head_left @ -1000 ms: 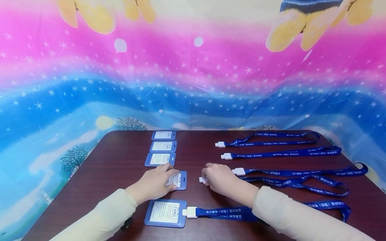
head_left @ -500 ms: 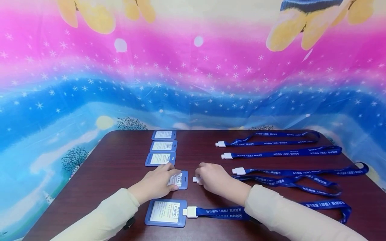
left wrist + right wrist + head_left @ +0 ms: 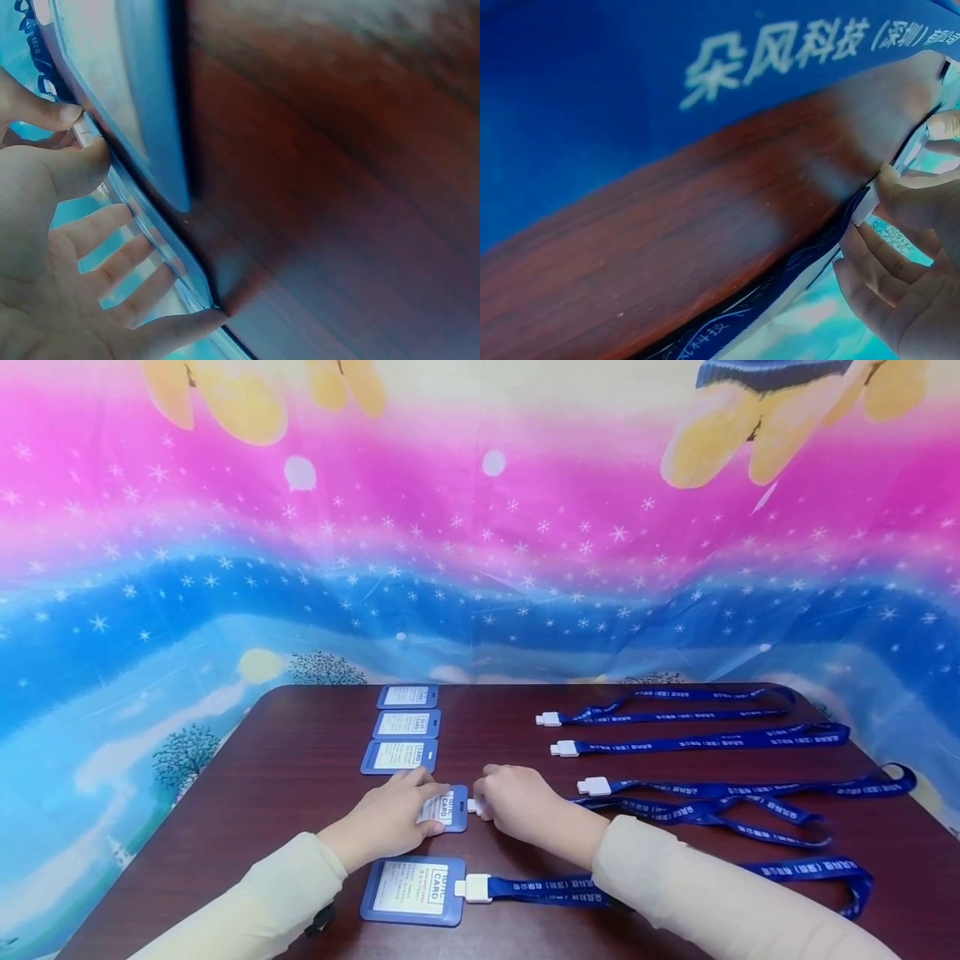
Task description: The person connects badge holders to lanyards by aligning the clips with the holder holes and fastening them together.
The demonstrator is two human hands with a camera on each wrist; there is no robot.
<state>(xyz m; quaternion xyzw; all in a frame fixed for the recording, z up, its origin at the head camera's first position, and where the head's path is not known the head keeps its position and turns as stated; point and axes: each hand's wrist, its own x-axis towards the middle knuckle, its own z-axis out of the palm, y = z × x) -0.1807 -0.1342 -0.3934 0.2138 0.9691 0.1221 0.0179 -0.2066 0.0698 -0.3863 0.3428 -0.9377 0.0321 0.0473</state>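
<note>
My left hand (image 3: 393, 814) holds a blue badge holder (image 3: 459, 810) flat on the table, thumb at its near edge and fingers along the far side. The hand covers much of that holder's card. Just right of it, my right hand (image 3: 521, 806) pinches the white plastic clip (image 3: 472, 806) of a blue lanyard (image 3: 667, 810). The clip's tip is right at the holder's slotted end. In the right wrist view, thumb and fingers grip the clip (image 3: 866, 204) where the strap begins. Nearest me lies another badge holder (image 3: 412, 891), with a lanyard's white clip (image 3: 477, 888) at its slotted end.
Three badge holders, the nearest one (image 3: 397, 757) among them, form a column at the back left. Three lanyards with white clips, one a straight strap (image 3: 712, 741), lie at the right. A patterned cloth (image 3: 480, 568) hangs behind the dark wooden table (image 3: 300, 735).
My right hand has moved left, bringing the white clip up to the badge holder and drawing its lanyard along. The left hand has stayed almost still on the holder.
</note>
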